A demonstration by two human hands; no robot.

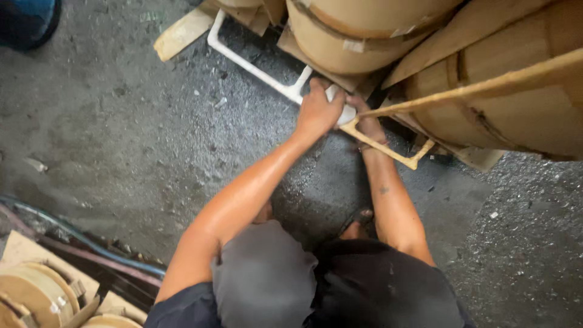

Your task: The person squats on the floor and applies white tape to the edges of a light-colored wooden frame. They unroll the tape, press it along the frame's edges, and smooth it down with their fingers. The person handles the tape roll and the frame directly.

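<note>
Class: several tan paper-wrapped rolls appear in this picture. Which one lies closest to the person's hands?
The big tan paper-wrapped roll at top centre, just above the left hand gripping the white bar; the other rolls sit farther off.

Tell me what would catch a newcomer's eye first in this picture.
Both bare arms reach up the middle: the left hand grips the end of a white frame, the right hand beside it at a tan wooden frame. Big tan paper rolls fill the top right, over rough grey floor.

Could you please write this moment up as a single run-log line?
left hand: grips white frame | right hand: on tan frame | load: cardboard-wrapped rolls | surface: concrete floor
</note>
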